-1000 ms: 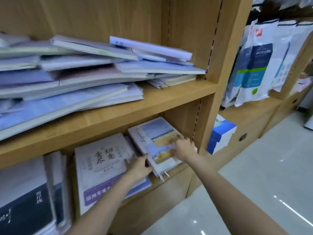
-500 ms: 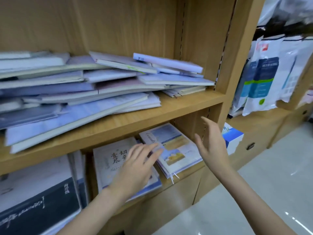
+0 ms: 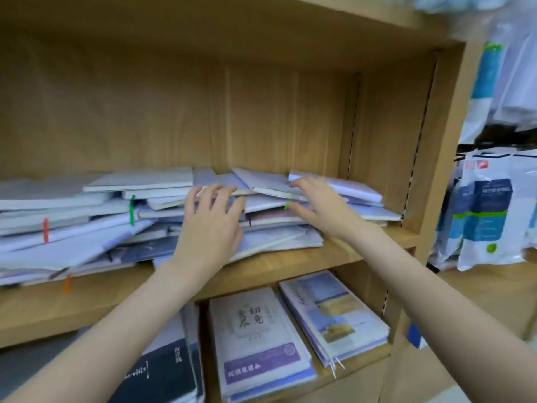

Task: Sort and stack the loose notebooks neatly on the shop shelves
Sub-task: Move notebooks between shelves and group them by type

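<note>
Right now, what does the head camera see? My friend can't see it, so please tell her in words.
Two bare hands, left hand and right hand, reach into a messy pile of notebooks on a wooden shelf. Neater stacks lie on the shelf below.

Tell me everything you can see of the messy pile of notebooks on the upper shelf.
The pile of notebooks lies flat but crooked on the wooden shelf, spreading from the left edge of view almost to the right wall. Covers look pale: white, lilac, light blue, a few darker. Edges jut out at different angles. Red, green and orange bands or ribbons show at some edges. The left hand rests on its middle with spread fingers; the right hand reaches into the top right layers.
</note>
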`<state>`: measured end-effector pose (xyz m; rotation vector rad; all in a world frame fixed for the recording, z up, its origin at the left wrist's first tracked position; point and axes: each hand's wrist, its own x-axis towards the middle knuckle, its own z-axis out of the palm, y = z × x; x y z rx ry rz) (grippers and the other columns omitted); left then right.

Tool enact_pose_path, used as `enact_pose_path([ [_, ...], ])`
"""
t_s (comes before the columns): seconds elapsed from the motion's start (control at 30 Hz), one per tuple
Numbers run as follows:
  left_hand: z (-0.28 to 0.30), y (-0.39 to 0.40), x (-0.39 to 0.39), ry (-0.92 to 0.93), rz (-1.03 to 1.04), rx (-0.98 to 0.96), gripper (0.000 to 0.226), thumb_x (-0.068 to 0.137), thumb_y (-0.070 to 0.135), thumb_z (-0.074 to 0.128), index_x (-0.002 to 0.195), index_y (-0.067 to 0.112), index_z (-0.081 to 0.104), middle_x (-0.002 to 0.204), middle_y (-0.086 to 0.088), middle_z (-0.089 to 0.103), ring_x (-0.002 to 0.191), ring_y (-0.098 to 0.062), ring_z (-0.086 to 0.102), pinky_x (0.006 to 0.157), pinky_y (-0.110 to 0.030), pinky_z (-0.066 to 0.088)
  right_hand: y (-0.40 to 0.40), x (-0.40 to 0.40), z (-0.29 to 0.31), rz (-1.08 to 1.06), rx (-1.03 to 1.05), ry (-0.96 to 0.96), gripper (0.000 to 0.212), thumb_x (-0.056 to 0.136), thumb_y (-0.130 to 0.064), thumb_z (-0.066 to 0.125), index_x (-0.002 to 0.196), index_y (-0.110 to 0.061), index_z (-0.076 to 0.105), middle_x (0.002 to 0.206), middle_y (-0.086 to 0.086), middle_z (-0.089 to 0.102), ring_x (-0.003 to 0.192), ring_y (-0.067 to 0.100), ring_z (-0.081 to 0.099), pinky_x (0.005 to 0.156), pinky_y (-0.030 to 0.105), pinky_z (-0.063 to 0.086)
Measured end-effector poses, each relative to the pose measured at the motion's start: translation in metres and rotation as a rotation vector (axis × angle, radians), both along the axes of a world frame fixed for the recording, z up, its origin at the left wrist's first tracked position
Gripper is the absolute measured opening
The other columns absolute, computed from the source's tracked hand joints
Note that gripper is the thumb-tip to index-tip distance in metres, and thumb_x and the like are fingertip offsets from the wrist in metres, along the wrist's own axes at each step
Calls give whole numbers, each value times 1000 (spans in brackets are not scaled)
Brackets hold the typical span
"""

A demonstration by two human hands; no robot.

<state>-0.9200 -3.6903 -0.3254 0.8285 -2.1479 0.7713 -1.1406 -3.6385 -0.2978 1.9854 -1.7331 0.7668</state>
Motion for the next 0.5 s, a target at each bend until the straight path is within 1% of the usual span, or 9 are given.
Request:
enact_pose_path([
  [0.1, 0, -8, 14, -38, 19, -41, 33, 70, 9, 65, 103, 11, 64, 114, -14, 62, 108, -31, 48, 96, -50, 30, -23, 12, 12, -58, 101, 47, 43, 95, -29, 51, 131, -6, 46, 128, 14, 56, 120, 30, 48, 96, 32, 30],
  [0.17, 6, -12, 22, -49, 28, -52, 32, 69, 10, 66, 102, 13, 66, 115, -12, 62, 109, -31, 48, 97, -50, 30, -31, 14, 12, -78, 112, 17, 39, 97, -26, 48, 132, -10, 46, 124, 13, 59, 116, 30, 52, 91, 35, 36],
  [0.27, 16, -16, 27, -48, 50, -29, 32, 75, 15, 49, 101, 14, 66, 117, -11, 61, 110, -30, 48, 97, -48, 29, -37, 17, 5, -181, 94, 45, 39, 94, -7, 44, 133, -13, 47, 113, 17, 62, 105, 35, 57, 82, 40, 46],
  [0.3, 19, -18, 27, -46, 36, -17, 35, 75, 18, 43, 101, 14, 66, 116, -11, 62, 109, -28, 49, 97, -47, 28, -36, 17, 5, -212, 44, 65, 40, 91, -1, 43, 130, -11, 49, 106, 19, 63, 99, 37, 58, 77, 42, 47],
  [0.33, 19, -19, 26, -42, 13, 7, 38, 74, 21, 39, 99, 14, 67, 113, -9, 63, 105, -25, 53, 97, -47, 27, -34, 17, 5, -177, -59, 51, 39, 88, 1, 42, 125, -9, 53, 98, 19, 64, 91, 39, 60, 72, 43, 48],
  [0.37, 20, -20, 26, -44, -2, 48, 39, 73, 24, 38, 96, 14, 68, 108, -8, 65, 100, -23, 60, 97, -46, 27, -31, 17, 7, -102, -200, -19, 36, 86, 1, 43, 118, -6, 57, 90, 18, 63, 82, 39, 61, 66, 42, 47],
  [0.43, 26, -23, 23, -71, 1, 121, 41, 71, 28, 36, 89, 15, 71, 100, -6, 68, 87, -22, 67, 94, -47, 37, -17, 13, 20, 26, -472, -207, 27, 86, -1, 45, 108, -3, 62, 82, 13, 63, 69, 31, 59, 62, 33, 42],
  [0.47, 30, -23, 21, -83, 1, 123, 43, 70, 29, 35, 88, 15, 71, 99, -7, 69, 86, -23, 68, 92, -49, 43, -10, 8, 29, 56, -583, -248, 25, 88, -1, 47, 107, -3, 63, 83, 9, 64, 70, 24, 57, 61, 25, 38],
  [0.5, 33, -21, 19, -106, 6, 154, 45, 71, 31, 35, 92, 15, 71, 104, -8, 67, 91, -24, 67, 92, -52, 43, -5, 3, 36, 46, -660, -238, 24, 89, 0, 48, 108, -3, 63, 87, 8, 65, 72, 19, 55, 62, 21, 36],
])
